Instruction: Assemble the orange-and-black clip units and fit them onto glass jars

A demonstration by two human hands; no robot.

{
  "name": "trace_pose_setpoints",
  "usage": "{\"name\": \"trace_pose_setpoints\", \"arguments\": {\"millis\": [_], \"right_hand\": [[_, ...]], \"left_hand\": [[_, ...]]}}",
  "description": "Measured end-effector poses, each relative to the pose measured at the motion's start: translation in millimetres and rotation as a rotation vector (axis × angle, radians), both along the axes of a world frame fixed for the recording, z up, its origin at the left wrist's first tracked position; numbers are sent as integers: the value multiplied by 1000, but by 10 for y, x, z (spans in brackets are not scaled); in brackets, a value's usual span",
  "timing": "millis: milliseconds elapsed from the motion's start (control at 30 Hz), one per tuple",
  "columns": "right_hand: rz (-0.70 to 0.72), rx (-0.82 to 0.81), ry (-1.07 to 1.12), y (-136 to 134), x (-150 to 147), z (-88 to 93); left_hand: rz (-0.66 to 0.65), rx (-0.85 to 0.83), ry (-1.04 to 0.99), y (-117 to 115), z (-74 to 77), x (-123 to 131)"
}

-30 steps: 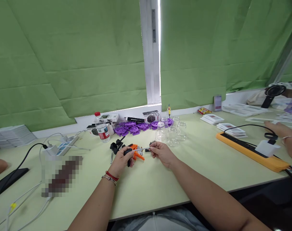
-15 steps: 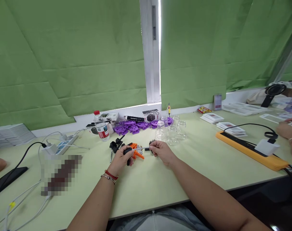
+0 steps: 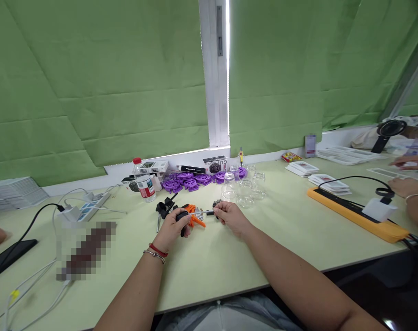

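Note:
My left hand (image 3: 171,228) is closed around a black piece (image 3: 182,215) near the middle of the table. From that piece a thin shiny metal rod (image 3: 202,212) runs to the right. Its far end is pinched by the fingertips of my right hand (image 3: 232,217), and what exactly they grip there is hidden. Behind my hands lie orange plastic parts (image 3: 197,221), black clamp-like parts (image 3: 165,207) and a small heap of dark screws (image 3: 217,202). Several short metal pins lie beside the orange parts, partly covered by the rod.
Purple plastic rings (image 3: 184,180) and clear cups (image 3: 245,195) stand farther back, with a water bottle (image 3: 146,186) to their left. A cup holder box (image 3: 215,165) leans at the wall. At right are an orange power strip (image 3: 353,214) and a co-worker's hands (image 3: 407,187).
My hands keep the same grip on the black piece and the rod, with hardly any motion. At the right edge, the co-worker's hands have shifted and one now reaches farther over the table.

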State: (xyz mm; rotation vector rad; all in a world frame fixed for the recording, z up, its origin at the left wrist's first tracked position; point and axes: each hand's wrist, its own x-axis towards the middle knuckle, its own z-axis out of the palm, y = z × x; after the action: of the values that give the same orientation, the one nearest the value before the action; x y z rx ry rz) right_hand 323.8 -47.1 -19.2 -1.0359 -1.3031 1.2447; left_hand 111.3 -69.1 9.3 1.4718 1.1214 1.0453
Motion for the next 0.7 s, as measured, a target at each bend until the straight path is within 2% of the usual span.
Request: {"name": "trace_pose_setpoints", "arguments": {"millis": [267,700], "right_hand": [[10,-31,-52,-16,0,2],[45,1,-134,7,-5,-44]], "left_hand": [[-20,17,1,35,-57,-32],[-19,5,3,30,-37,-32]]}}
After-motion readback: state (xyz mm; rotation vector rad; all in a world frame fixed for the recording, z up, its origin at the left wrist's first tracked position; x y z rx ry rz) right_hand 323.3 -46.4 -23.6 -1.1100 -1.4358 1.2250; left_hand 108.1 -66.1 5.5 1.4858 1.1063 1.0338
